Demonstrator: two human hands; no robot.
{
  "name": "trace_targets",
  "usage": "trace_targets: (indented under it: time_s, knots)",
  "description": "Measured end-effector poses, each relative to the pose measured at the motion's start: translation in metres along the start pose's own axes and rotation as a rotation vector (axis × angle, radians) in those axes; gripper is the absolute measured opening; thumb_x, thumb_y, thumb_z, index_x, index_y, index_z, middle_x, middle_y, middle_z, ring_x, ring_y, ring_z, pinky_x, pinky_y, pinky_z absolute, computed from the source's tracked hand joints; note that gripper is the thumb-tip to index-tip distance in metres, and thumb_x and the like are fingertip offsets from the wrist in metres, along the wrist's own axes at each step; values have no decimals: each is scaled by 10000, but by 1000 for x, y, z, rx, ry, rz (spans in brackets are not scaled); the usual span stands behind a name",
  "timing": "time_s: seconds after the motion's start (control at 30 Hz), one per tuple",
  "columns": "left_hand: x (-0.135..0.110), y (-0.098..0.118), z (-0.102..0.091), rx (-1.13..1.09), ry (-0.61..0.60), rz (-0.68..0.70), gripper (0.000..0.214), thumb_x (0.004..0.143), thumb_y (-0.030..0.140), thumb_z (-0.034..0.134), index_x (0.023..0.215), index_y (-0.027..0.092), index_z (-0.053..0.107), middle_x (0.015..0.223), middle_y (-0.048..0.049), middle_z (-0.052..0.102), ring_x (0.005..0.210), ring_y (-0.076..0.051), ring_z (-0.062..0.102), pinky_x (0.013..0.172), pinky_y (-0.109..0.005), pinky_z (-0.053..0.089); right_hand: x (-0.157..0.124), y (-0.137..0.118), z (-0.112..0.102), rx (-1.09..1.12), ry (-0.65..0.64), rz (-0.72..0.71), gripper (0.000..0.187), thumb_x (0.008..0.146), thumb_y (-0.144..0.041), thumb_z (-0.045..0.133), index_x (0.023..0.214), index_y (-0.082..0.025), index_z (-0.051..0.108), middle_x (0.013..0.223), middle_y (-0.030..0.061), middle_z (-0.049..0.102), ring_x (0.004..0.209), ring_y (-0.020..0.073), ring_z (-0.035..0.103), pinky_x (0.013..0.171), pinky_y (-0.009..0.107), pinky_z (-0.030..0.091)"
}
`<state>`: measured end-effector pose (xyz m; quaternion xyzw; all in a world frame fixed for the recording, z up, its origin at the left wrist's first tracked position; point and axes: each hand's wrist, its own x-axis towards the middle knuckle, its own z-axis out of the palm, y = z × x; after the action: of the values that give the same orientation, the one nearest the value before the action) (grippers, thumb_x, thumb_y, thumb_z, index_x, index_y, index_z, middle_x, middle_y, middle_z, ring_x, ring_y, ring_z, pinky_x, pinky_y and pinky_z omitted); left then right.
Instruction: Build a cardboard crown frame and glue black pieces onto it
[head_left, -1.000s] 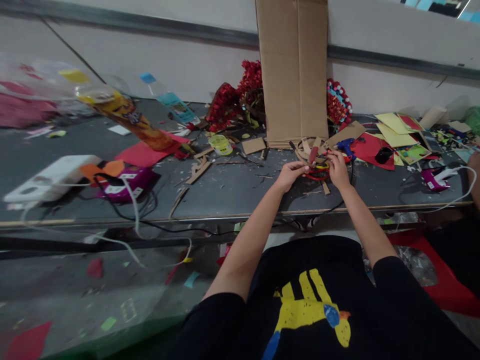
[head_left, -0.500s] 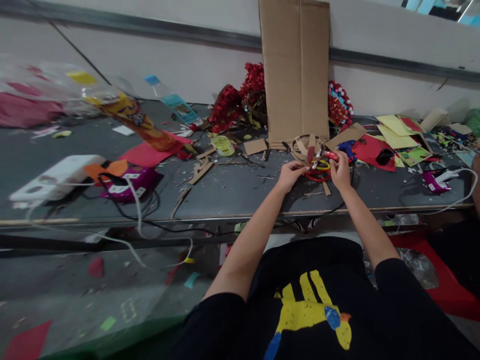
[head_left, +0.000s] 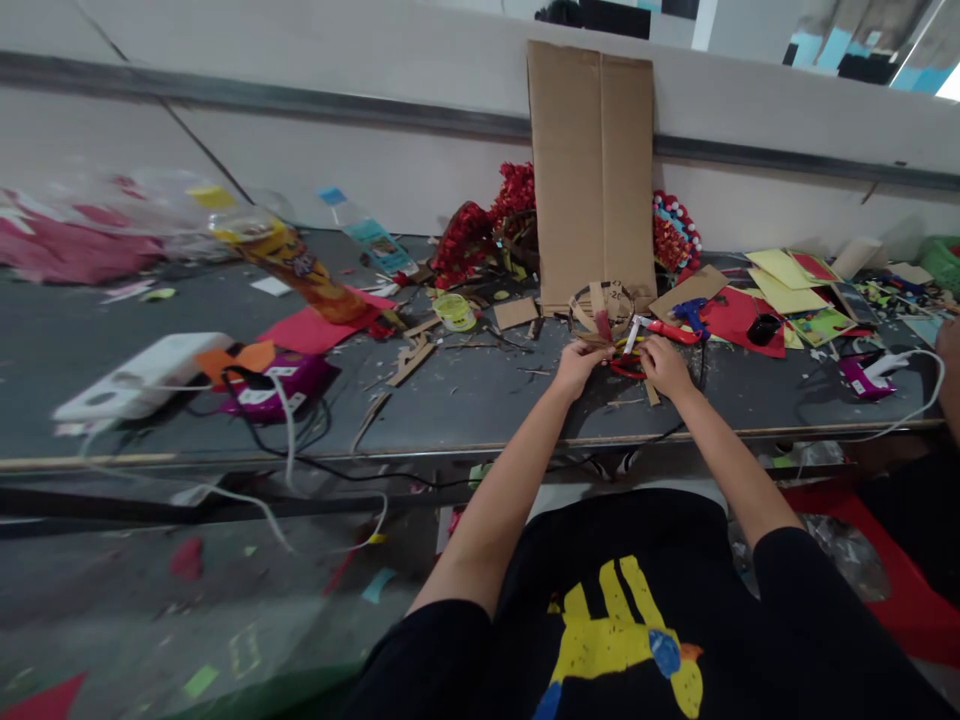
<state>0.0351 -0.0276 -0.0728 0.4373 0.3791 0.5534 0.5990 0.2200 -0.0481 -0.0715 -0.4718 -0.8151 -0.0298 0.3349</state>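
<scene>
My left hand [head_left: 577, 364] pinches the edge of a small cardboard ring piece [head_left: 600, 305] with a red strip on the dark table [head_left: 465, 390]. My right hand [head_left: 664, 364] is closed just right of it, over red and yellow rings [head_left: 624, 362] lying on the table; what its fingers grip is hidden. A red-handled tool [head_left: 664, 329] lies just beyond the right hand's fingers. Both hands sit close together in front of an upright brown cardboard sheet [head_left: 592, 170].
Red paper flowers [head_left: 480, 225] flank the cardboard. Coloured paper sheets [head_left: 787, 285] and a blue glue gun [head_left: 690, 312] lie to the right. On the left are a white box [head_left: 142, 375], a purple packet [head_left: 281, 380], cables, an orange snack bag [head_left: 289, 262] and cardboard scraps. A red stool [head_left: 892, 570] stands at right.
The view tilted up a little, so the table sits lower in frame. My right hand let go of the red-handled tool and dropped onto the rings; the left hand stays at the cardboard piece.
</scene>
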Motion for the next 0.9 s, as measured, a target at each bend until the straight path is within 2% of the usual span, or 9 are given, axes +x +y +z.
trace_targets:
  time_s: [0.23, 0.57, 0.73, 0.9]
  knots:
    - [-2, 0, 1, 42, -37, 9, 422, 390, 373, 862, 699, 127, 716, 688, -35, 708, 609, -116, 579, 604, -246, 437, 0, -3, -2, -37, -21, 16, 236, 893, -198, 371, 927, -166, 602, 954, 102, 626, 933, 219, 553, 846, 339, 460]
    - [-3, -2, 1, 97, -82, 27, 487, 409, 437, 853, 752, 118, 720, 704, -44, 708, 613, -120, 586, 667, -273, 465, 1, -10, 1, -195, -14, -129, 300, 937, -270, 382, 1085, -163, 620, 1040, 118, 686, 1016, 201, 610, 886, 333, 466]
    - [-3, -3, 0, 125, -99, 19, 448, 400, 429, 854, 668, 103, 706, 611, -29, 670, 540, -88, 525, 599, -245, 426, 4, -9, 3, -220, 51, -66, 339, 947, -289, 370, 1159, -167, 605, 1073, 105, 677, 990, 190, 621, 884, 307, 468]
    - [-7, -4, -1, 199, -190, 17, 451, 507, 443, 813, 799, 110, 725, 673, -39, 685, 566, -95, 535, 570, -231, 416, 24, -7, -6, -144, 122, 29, 349, 948, -346, 364, 1086, -198, 648, 1018, 98, 666, 984, 193, 610, 891, 305, 464]
